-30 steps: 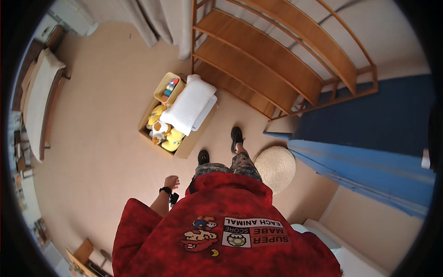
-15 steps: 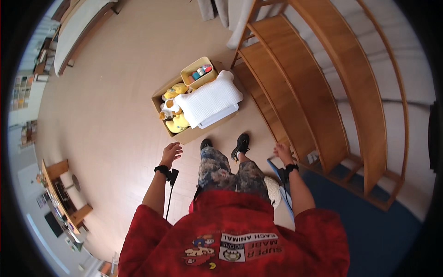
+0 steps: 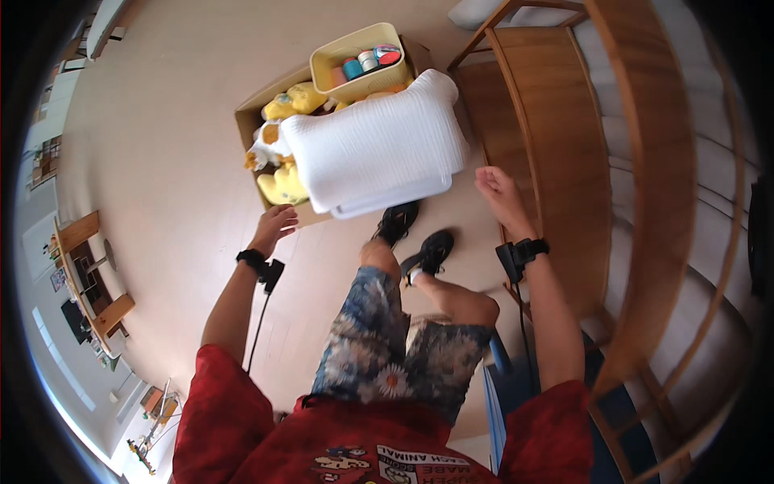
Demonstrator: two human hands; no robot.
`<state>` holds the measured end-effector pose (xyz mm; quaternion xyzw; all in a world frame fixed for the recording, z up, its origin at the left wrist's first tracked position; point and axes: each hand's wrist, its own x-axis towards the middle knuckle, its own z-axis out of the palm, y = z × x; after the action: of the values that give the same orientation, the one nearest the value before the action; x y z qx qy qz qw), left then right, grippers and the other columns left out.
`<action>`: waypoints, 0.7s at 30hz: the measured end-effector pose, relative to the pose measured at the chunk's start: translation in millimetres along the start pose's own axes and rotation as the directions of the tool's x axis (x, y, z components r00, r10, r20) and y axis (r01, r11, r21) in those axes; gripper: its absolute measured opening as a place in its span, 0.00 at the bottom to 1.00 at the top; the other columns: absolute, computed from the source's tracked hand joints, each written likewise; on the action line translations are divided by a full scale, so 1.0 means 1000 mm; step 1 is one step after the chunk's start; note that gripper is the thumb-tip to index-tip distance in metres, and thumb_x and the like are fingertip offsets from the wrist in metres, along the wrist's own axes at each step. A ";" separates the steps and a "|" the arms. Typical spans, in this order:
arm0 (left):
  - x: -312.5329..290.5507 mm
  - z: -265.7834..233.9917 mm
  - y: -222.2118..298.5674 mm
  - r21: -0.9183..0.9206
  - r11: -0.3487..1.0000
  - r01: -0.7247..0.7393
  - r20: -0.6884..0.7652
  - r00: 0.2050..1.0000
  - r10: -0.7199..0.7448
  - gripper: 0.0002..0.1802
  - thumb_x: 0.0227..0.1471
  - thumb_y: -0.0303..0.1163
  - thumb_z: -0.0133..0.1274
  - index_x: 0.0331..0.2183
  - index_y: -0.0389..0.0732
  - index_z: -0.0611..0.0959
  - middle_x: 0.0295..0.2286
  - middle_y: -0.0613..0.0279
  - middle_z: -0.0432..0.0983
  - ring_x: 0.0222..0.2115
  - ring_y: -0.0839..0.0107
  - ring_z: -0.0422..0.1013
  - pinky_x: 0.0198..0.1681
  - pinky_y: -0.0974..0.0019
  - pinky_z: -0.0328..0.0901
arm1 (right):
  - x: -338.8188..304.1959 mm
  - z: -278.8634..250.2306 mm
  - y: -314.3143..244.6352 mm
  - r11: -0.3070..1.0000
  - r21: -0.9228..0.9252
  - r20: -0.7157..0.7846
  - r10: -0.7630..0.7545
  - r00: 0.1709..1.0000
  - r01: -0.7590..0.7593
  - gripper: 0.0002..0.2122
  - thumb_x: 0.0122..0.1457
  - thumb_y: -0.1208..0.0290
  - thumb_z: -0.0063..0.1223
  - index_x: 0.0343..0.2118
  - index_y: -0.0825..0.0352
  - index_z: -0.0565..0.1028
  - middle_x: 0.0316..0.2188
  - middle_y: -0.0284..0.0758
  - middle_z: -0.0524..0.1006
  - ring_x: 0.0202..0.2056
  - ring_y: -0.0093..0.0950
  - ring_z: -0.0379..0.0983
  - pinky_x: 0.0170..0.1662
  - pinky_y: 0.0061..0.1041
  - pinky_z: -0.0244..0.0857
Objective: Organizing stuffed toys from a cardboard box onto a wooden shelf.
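Observation:
A cardboard box stands on the floor in front of me, filled with things. On its right side lies a white ribbed pillow over a pale translucent plastic bin. Yellow plush toys and a white-and-brown plush toy fill the left side. A cream basket with several coloured rolls sits at the far end. My left hand, fingers loosely stretched, hovers by the box's near left corner. My right hand hangs right of the pillow, fingers slightly bent and holding nothing.
A wooden shelf rack rises close on my right, near my right forearm. Below it lies a dark blue mat. My feet in black shoes stand just before the box. A wooden desk is far left.
I have come closer to the box, which now looks larger. Both hands have moved forward toward its two sides, and my legs have shifted in a step.

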<state>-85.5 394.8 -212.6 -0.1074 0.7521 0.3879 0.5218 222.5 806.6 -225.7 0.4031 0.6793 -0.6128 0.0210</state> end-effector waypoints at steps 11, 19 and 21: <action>0.126 0.042 -0.005 -0.489 0.840 -0.236 0.173 0.917 0.358 0.46 0.58 0.65 0.28 0.62 0.37 0.54 0.60 0.55 0.55 0.60 0.62 0.55 0.60 0.52 0.54 | 0.140 0.001 0.041 0.895 0.446 0.282 -0.118 0.952 -0.021 0.46 0.51 0.35 0.51 0.59 0.76 0.60 0.55 0.47 0.67 0.57 0.32 0.63 0.59 0.28 0.53; 0.070 -0.016 0.025 -0.020 0.878 -0.478 -0.051 0.878 0.477 0.36 0.54 0.46 0.53 0.54 0.28 0.67 0.49 0.48 0.71 0.49 0.60 0.70 0.53 0.57 0.64 | 0.159 -0.007 0.016 0.876 0.048 0.037 -0.482 0.876 0.480 0.27 0.48 0.53 0.63 0.39 0.76 0.77 0.32 0.42 0.80 0.32 0.29 0.77 0.35 0.28 0.69; 0.051 -0.008 0.054 0.027 0.815 -0.578 -0.105 0.810 0.578 0.37 0.50 0.46 0.55 0.52 0.27 0.68 0.47 0.46 0.72 0.48 0.59 0.70 0.52 0.58 0.65 | 0.153 -0.008 0.008 0.834 0.173 -0.077 -0.518 0.852 0.524 0.25 0.49 0.54 0.62 0.38 0.76 0.76 0.31 0.42 0.80 0.30 0.29 0.77 0.34 0.28 0.69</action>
<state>-143.8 437.6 -229.8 0.1039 0.7751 0.5240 0.3375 127.1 892.6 -310.3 0.2114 0.7029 -0.6510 -0.1935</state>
